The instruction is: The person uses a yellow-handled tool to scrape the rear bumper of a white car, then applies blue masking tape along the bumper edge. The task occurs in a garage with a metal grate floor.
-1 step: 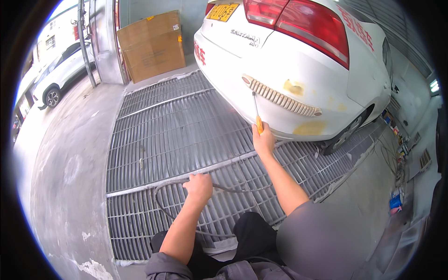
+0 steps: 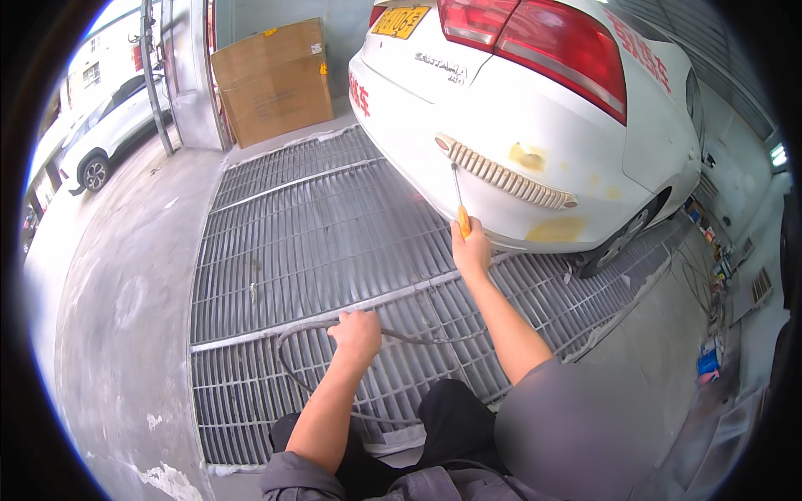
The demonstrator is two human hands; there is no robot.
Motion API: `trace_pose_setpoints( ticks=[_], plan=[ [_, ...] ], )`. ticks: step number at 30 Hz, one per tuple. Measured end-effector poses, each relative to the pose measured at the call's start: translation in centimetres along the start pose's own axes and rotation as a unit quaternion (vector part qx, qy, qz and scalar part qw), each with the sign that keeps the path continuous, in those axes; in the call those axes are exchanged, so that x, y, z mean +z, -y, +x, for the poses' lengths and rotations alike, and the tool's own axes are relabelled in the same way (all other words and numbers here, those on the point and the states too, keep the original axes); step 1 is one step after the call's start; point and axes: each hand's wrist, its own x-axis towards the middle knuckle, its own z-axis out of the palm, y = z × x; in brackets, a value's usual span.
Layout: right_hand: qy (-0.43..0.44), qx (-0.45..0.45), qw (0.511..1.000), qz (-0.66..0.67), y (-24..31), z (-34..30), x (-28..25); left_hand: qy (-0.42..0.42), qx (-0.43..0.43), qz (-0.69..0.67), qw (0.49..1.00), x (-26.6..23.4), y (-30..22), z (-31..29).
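Close work at the rear corner of a white car (image 2: 468, 113), seen from above. The right hand (image 2: 474, 249) is clamped around the handle of a yellow-handled screwdriver (image 2: 464, 221), whose slim shaft points up and away from the person, toward the bumper. Its tip lies just below the left end of a ribbed bumper strip (image 2: 510, 177); whether tip and paint touch cannot be told from this 1 view. The left hand (image 2: 357, 336) is closed on a dark hose (image 2: 409, 340), which loops over the floor grating (image 2: 292, 250), well apart from the screwdriver. 2 larger yellowish patches flank the strip: an upper patch (image 2: 528, 157) and a lower patch (image 2: 555, 229).

Notes on handling (judgement): the shaft is best kept in line with the forearm and governed by small wrist movements, since the extended right arm offers little steadiness. Resting a knuckle lightly against the bumper's lower edge would help. A shallow angle and light pressure should spare both the white paint and the narrow ribs, where a slip could scratch or chip. The hose is best held slack, so that no tug unsettles the body.
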Motion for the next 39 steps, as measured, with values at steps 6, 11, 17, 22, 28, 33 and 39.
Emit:
trace_pose_setpoints(
  ticks=[6,11,17,22,28,33,39],
  plan=[
    [0.0,0.01,1.0,-0.021,1.4,1.1,2.1,0.004,-0.016,-0.002,1.0,0.0,0.5,0.3],
    [0.011,0.006,1.0,-0.018,2.7,2.3,3.1,0.001,-0.015,0.008,1.0,0.0,0.3,-0.1],
    [0.015,0.014,1.0,-0.01,4.3,3.9,4.3,-0.014,-0.015,0.013,1.0,0.8,0.2,0.1],
    [0.02,-0.005,1.0,-0.021,2.9,4.2,3.5,-0.012,0.008,0.018,1.0,0.6,-0.8,0.0],
    [0.011,-0.024,1.0,-0.011,-2.3,1.1,-1.3,-0.054,0.108,0.026,0.992,0.8,-0.9,-0.1],
    [-0.036,-0.073,0.997,-0.01,-6.7,-0.8,-6.8,-0.058,0.181,0.002,0.982,2.5,-2.4,-0.3],
    [-0.058,-0.046,0.997,0.006,-11.5,-1.9,-12.0,-0.052,0.233,0.002,0.971,3.2,-4.1,-1.4]
  ],
)
